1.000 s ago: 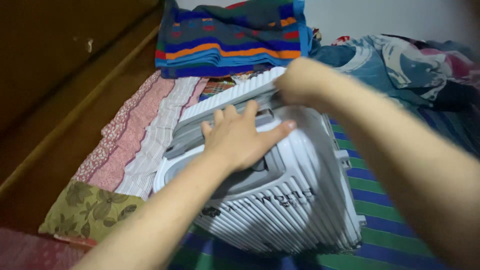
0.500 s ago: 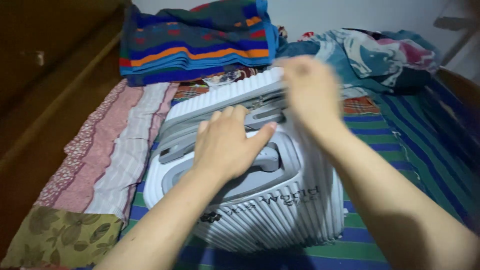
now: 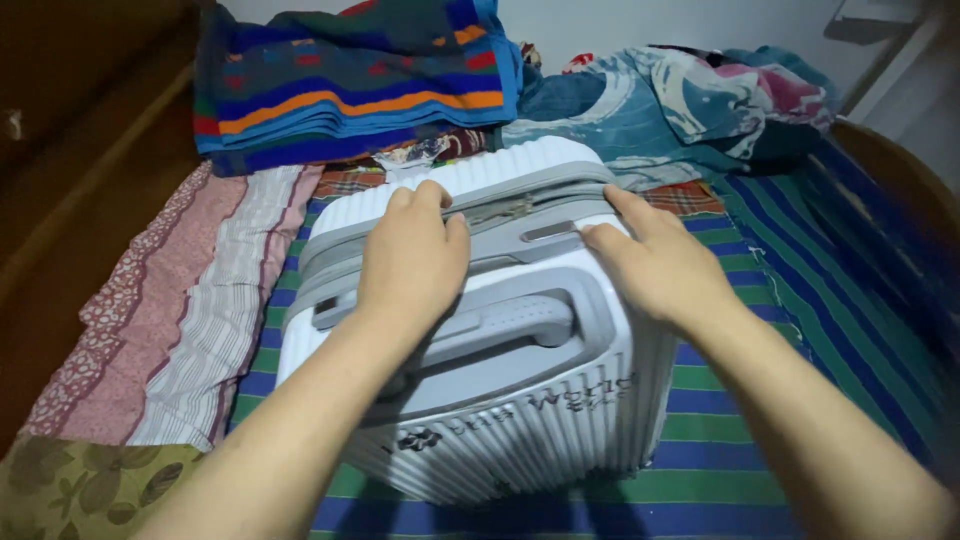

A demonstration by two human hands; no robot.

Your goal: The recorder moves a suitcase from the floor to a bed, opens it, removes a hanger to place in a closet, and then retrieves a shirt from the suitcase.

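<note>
A white ribbed suitcase [image 3: 480, 340] lies closed on a striped bedsheet [image 3: 760, 400]. The left hand [image 3: 412, 262] and right hand [image 3: 655, 265] press flat, fingers together, along its grey zipper seam [image 3: 520, 212]. Fingers could catch in the zipper. Its contents are hidden.

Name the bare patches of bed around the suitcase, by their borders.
Free: striped sheet right of the white suitcase, beyond the right hand; pink patchwork cloth left of it, beside the left hand. Crowded: folded striped blanket and crumpled blue bedding behind.
</note>
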